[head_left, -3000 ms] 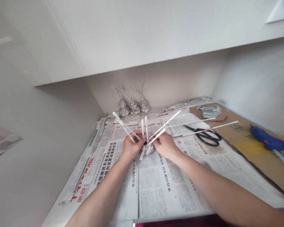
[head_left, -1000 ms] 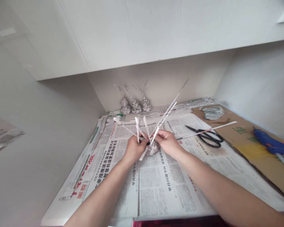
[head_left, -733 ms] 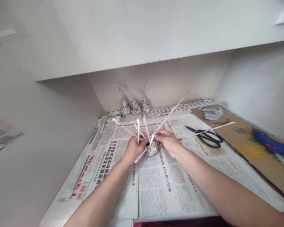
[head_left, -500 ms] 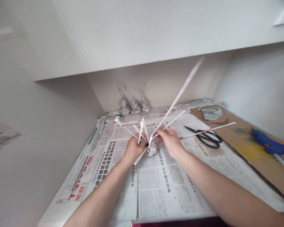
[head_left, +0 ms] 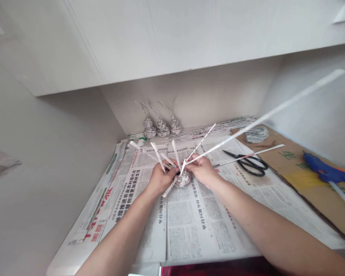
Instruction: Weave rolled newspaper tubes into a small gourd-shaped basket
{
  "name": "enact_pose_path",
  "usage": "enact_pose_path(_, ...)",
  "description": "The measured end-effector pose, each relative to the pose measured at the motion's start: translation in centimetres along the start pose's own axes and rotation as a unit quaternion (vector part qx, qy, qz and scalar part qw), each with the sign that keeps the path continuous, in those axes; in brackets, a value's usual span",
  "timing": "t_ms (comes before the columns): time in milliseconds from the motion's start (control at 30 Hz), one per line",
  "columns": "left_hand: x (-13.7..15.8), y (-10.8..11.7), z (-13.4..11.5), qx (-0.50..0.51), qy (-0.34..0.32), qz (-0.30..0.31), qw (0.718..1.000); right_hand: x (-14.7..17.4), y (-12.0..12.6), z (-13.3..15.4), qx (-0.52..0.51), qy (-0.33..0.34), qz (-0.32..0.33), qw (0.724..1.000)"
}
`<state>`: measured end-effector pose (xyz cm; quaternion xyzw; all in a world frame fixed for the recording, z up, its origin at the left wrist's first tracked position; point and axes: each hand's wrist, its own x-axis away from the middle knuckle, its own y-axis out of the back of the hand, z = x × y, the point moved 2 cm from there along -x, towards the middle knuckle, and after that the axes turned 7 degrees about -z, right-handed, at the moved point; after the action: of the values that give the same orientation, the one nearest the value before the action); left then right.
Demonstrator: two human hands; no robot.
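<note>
A small round body woven from rolled newspaper [head_left: 183, 180] rests on the spread newspaper, with several paper tubes fanning out from its top. My left hand [head_left: 161, 177] is closed around its left side, thumb at the rim. At its right, my right hand [head_left: 201, 169] pinches a long white paper tube [head_left: 264, 116] close to the weave; the tube's free end reaches far up to the right. A shorter printed tube [head_left: 202, 140] rises beside the right fingers. The fingertips of both hands are partly hidden by the tubes.
Three woven paper gourds [head_left: 163, 128] stand at the back wall beside a bundle of paper tubes [head_left: 212, 130]. Black scissors [head_left: 251, 166] lie to the right under a loose tube. A blue glue gun [head_left: 327, 168] sits on cardboard [head_left: 301, 188]. A cabinet [head_left: 172, 38] overhangs above.
The long tube has swung down to the right, from steep to a lower slant. My right hand has moved slightly left, closer to the weave. My left hand stays on it.
</note>
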<state>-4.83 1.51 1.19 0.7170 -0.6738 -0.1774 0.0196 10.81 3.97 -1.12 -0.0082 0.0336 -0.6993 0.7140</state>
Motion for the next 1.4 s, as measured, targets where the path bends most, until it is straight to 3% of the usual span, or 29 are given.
enact_pose_path(167, 0.4, 0.3, -0.8, -0.011, 0.046, 0.054, 0.997, -0.1, -0.2, 0.2, -0.053, -0.049, 0.009, 0.997)
enact_pose_path(500, 0.1, 0.9, -1.2, -0.055, -0.033, 0.084, 0.994, -0.6, 0.8, 0.2, -0.077, -0.133, 0.104, 0.983)
enact_pose_path(767, 0.2, 0.6, -0.4, 0.002, 0.015, 0.08, 0.997, -0.2, 0.3, 1.1, -0.092, -0.093, 0.05, 0.99)
enact_pose_path(1033, 0.2, 0.3, -0.5, 0.027, 0.001, 0.036, 0.999, 0.1, 0.0, 1.4, -0.049, -0.038, 0.071, 0.996)
enact_pose_path(1300, 0.4, 0.3, -0.7, 0.006, 0.091, 0.082, 0.992, 0.6, -0.1, 1.8, -0.046, -0.011, 0.097, 0.994)
enact_pose_path(1400, 0.3, 0.4, -0.5, -0.019, 0.068, 0.078, 0.994, 0.6, -0.1, 1.5, -0.038, -0.014, 0.101, 0.994)
